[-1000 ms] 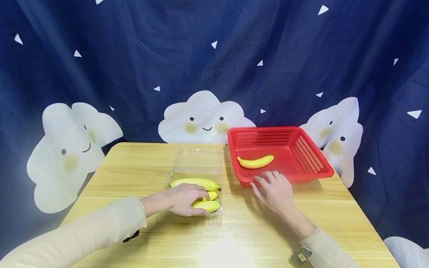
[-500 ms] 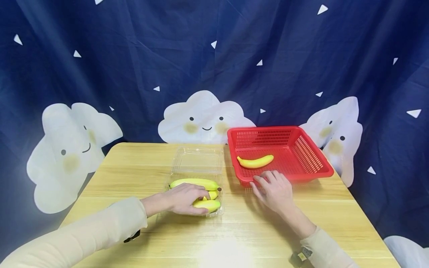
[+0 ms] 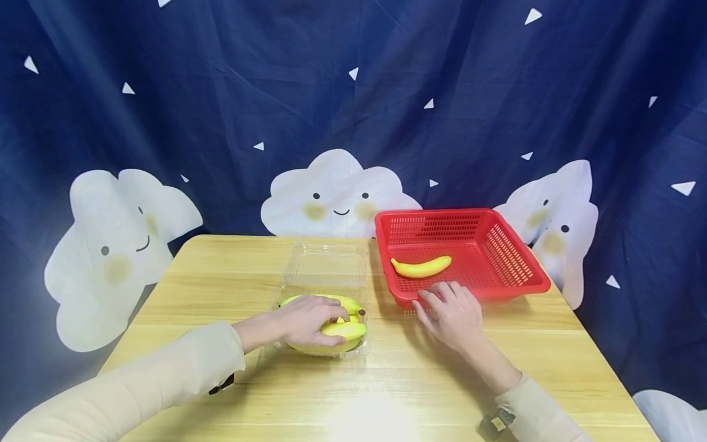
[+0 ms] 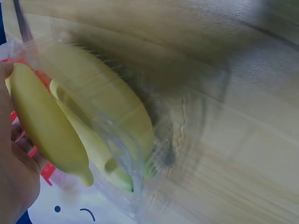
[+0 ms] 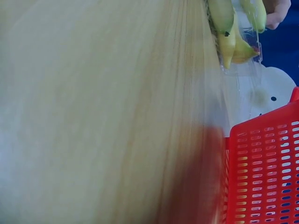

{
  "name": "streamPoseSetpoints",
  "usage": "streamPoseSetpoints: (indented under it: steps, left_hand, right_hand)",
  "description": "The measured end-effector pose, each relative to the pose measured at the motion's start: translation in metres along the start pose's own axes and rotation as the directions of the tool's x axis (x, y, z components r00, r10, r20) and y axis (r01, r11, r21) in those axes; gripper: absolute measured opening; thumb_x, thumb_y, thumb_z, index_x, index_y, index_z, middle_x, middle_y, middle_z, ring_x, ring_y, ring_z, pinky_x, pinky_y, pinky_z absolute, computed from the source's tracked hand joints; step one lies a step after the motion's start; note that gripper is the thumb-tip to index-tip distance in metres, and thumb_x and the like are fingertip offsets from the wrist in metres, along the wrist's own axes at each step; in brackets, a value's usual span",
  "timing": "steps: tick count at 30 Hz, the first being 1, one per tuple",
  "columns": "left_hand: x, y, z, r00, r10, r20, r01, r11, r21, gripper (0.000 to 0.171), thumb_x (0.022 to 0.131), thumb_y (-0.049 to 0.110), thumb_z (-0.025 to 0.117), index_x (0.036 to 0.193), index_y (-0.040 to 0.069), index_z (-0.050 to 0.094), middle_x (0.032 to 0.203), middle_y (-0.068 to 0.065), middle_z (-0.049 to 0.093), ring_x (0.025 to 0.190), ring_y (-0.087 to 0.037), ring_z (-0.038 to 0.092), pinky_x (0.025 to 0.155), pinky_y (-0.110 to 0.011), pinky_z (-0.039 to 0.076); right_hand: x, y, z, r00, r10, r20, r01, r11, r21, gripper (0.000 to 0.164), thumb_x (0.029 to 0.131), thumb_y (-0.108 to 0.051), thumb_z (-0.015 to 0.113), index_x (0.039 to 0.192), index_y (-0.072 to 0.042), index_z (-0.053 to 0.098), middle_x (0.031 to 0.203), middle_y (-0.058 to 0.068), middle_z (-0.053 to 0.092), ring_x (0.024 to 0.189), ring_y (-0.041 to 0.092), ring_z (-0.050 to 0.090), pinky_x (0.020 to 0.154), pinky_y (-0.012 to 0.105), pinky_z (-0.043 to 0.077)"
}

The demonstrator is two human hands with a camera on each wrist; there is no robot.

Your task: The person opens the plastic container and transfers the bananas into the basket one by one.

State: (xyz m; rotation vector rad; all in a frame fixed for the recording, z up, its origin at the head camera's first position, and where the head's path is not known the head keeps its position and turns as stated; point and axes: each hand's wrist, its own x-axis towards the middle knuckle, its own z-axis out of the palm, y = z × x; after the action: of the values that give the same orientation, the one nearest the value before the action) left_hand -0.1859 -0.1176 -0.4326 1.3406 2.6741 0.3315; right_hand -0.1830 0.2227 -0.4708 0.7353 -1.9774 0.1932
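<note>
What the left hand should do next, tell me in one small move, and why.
Probably lift the held banana clear of the open plastic box, toward the red basket: the left hand grips it above the other bananas, and the basket has bare floor beside its one banana, with the right hand at its near rim.

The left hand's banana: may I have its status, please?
Left hand gripping banana over open clear clamshell. Right hand at near side of red basket. Clamshell lid folded back, apparently not in the way.

Held yellow banana, bananas in clear box
</note>
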Motion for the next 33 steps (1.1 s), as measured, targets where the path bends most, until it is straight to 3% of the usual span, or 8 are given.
streamPoseSetpoints:
  steps: [9,18,26,33]
  left_hand:
    - [0.007,0.0,-0.01,0.999,-0.018,-0.033,0.016,0.998,-0.063,0.034,0.094,0.044,0.074,0.119,0.021,0.073,0.088,0.012,0.06,0.068,0.0,0.044,0.057,-0.016,0.04]
    - [0.022,-0.004,-0.029,0.988,0.006,-0.156,-0.013,0.999,-0.043,0.037,0.095,0.042,0.074,0.123,0.017,0.074,0.094,0.006,0.068,0.074,-0.004,0.054,0.063,-0.019,0.045]
    - [0.04,-0.018,-0.05,0.972,-0.075,-0.221,0.061,0.996,-0.07,0.036,0.095,0.045,0.074,0.121,0.02,0.074,0.091,0.008,0.067,0.07,-0.005,0.053,0.06,-0.02,0.043]
    - [0.051,-0.021,-0.06,0.966,-0.1,-0.237,0.085,0.994,-0.071,0.035,0.096,0.046,0.073,0.12,0.02,0.073,0.095,0.005,0.07,0.078,-0.009,0.057,0.066,-0.024,0.046]
  right_hand:
    - [0.0,0.0,0.0,1.0,-0.005,-0.003,0.005,1.0,0.006,0.034,0.098,-0.04,0.063,0.093,-0.012,0.081,0.081,0.006,0.068,0.072,0.027,0.061,0.055,0.038,0.048]
    - [0.001,-0.001,-0.002,1.0,-0.004,0.003,0.004,1.0,0.004,0.034,0.098,-0.04,0.063,0.094,-0.012,0.081,0.082,0.005,0.068,0.072,0.027,0.061,0.056,0.038,0.048]
    - [0.0,0.0,-0.001,1.0,0.0,0.006,0.0,1.0,-0.004,0.035,0.099,-0.041,0.062,0.093,-0.012,0.081,0.082,0.005,0.068,0.072,0.027,0.061,0.056,0.039,0.048]
    - [0.0,0.0,0.0,1.0,-0.009,0.005,0.009,1.0,0.0,0.036,0.099,-0.042,0.062,0.094,-0.012,0.081,0.082,0.005,0.068,0.072,0.026,0.061,0.056,0.038,0.048]
